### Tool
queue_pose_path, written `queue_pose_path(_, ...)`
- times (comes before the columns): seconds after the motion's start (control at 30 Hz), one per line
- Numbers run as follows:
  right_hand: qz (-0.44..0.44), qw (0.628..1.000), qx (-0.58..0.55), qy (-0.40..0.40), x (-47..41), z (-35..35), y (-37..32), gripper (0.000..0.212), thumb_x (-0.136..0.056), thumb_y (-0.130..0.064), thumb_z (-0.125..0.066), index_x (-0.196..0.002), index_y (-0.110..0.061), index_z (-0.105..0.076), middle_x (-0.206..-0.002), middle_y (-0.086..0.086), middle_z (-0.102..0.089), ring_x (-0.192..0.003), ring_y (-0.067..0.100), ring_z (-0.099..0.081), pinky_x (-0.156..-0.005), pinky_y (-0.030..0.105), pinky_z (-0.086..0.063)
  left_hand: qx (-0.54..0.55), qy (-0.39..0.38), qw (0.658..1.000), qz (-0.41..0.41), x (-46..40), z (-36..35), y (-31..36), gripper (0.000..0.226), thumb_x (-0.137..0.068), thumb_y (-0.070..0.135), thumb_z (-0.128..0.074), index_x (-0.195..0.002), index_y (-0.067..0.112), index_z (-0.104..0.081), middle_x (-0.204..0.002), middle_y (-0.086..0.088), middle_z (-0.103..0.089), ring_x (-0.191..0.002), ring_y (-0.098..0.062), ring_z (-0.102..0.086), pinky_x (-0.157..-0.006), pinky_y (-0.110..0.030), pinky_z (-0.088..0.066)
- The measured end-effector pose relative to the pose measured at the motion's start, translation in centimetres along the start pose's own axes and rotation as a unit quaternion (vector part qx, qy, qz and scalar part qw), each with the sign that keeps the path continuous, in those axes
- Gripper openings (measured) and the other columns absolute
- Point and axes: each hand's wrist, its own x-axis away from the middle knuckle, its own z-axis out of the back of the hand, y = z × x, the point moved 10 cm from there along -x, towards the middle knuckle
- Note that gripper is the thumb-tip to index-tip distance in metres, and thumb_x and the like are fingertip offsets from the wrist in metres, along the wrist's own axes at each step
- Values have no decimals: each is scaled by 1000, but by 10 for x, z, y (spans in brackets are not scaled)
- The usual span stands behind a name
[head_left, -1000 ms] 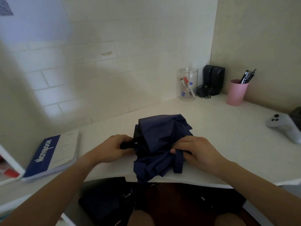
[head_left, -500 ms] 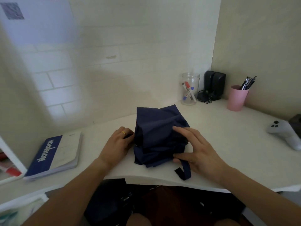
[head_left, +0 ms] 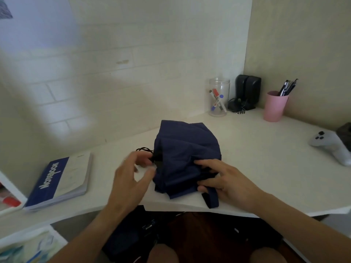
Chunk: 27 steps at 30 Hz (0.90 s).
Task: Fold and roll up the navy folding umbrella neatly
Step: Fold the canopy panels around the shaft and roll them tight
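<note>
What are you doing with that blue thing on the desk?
A person at a white desk is tidying a navy folding umbrella. Its cloth lies bunched in a loose heap, not rolled yet. The right hand presses on the near side of the cloth, next to the closing strap that hangs at the desk edge. The left hand is open beside the black handle end, which has a cord loop.
</note>
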Motion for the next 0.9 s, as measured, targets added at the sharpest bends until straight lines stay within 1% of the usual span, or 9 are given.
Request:
queue_pose_path(0.07,2,1000,-11,3,-1,1,-1,32,-100,-43,-55,-101,-26,-82,-147,1,-53,-124,14,-55,-104,18,-42,133,-96,981,106,11,-35,-1,60,-66,53,-82,-118,27,-66,-102,8,-77,-98,-8,-70,-86,-25,-51)
queue_pose_path(0.17,8,1000,-17,8,-2,4,-4,28,-101,-39,-59,-101,-23,-82,-148,2,-48,-123,16,-54,-103,24,-44,177,-170,949,198,16,-69,-19,93,-49,49,-99,-130,22,-62,-108,10,-79,-104,-5,-72,-99,-35,-55)
queue_pose_path(0.3,19,1000,-4,22,1,11,-5,22,-99,-36,-65,-103,-22,-81,-150,8,-41,-121,21,-52,-98,30,-46,197,-150,930,271,12,-72,-34,56,-63,34,-97,-111,15,-77,-99,-5,-76,-86,-11,-71,-72,-20,-56)
queue_pose_path(0.4,2,997,-30,74,4,24,-4,45,-91,-29,-75,-134,-32,-64,-147,-2,-40,-115,7,-55,-96,19,-47,254,-127,931,229,3,-67,-19,22,-77,13,-87,-98,11,-80,-99,-8,-81,-91,-20,-74,-73,-23,-59)
queue_pose_path(0.47,-9,996,-44,76,5,24,0,66,-85,-23,-81,-144,-31,-53,-142,-3,-42,-108,2,-57,-93,17,-49,262,-116,945,155,-3,-55,-4,25,-83,7,-81,-104,19,-79,-100,4,-81,-94,-13,-75,-77,-20,-57)
queue_pose_path(0.57,25,999,8,46,2,20,-7,27,-92,-37,-72,-115,-23,-78,-150,5,-42,-114,13,-54,-97,26,-48,210,-150,964,70,-2,-49,5,28,-91,1,-72,-115,17,-71,-92,16,-76,-85,0,-66,-79,-14,-50)
queue_pose_path(0.63,29,999,22,25,3,15,-4,22,-95,-40,-69,-103,-25,-82,-142,4,-55,-114,18,-56,-92,33,-50,189,-180,963,64,2,-50,-3,22,-93,16,-71,-114,15,-71,-89,6,-74,-84,-10,-65,-79,-25,-53)
queue_pose_path(0.73,49,997,37,35,3,16,-8,19,-94,-43,-69,-98,-30,-83,-126,-5,-70,-109,21,-58,-86,35,-52,184,-204,959,75,4,-49,-19,48,-88,43,-67,-100,-3,-70,-96,-31,-66,-87,-31,-64,-86,-55,-51)
queue_pose_path(0.9,42,994,78,59,4,20,-9,24,-93,-54,-64,-90,-39,-82,-129,-10,-69,-133,32,-47,-103,47,-37,113,-159,979,63,9,-40,-20,68,-80,73,-66,-85,5,-71,-88,-19,-68,-86,-21,-65,-83,-41,-49)
